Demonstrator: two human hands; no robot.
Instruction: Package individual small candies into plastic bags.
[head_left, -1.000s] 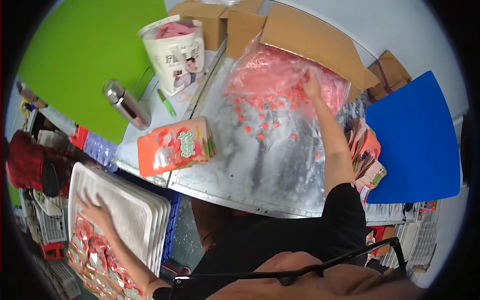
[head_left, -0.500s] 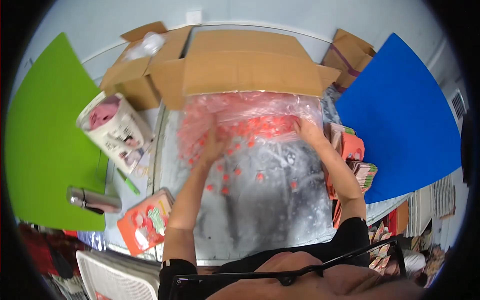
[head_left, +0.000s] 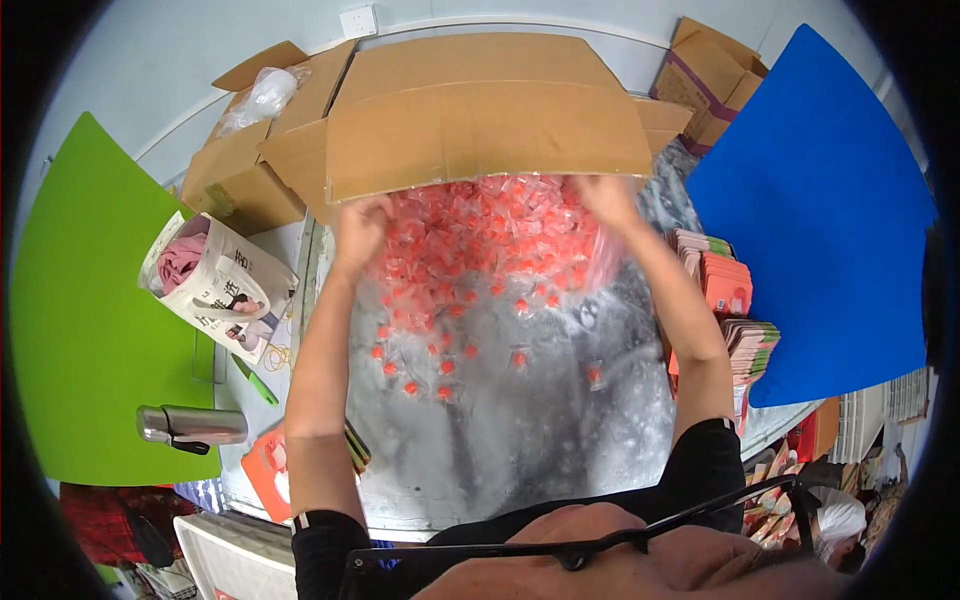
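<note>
A clear plastic bag [head_left: 490, 235] full of small red wrapped pieces lies on a silver metal table [head_left: 520, 440], right under the flaps of a large open cardboard box [head_left: 480, 120]. My left hand [head_left: 360, 228] grips the bag's left edge. My right hand [head_left: 605, 200] grips its right edge. Both hands hold the bag up at the far side. Loose red pieces [head_left: 440, 345] are strewn over the table in front of the bag, toward me.
A white tote bag [head_left: 215, 285] with pink contents stands at the left. A steel flask [head_left: 190, 425] lies beside it. An orange packet [head_left: 270, 470] sits at the table's near-left corner. Stacks of flat packets [head_left: 725, 290] line the right edge. Green board left, blue board right.
My left hand came up from the trays at the lower left and took the bag's left edge. Both hands now lift the bag, and more red pieces lie on the table.
</note>
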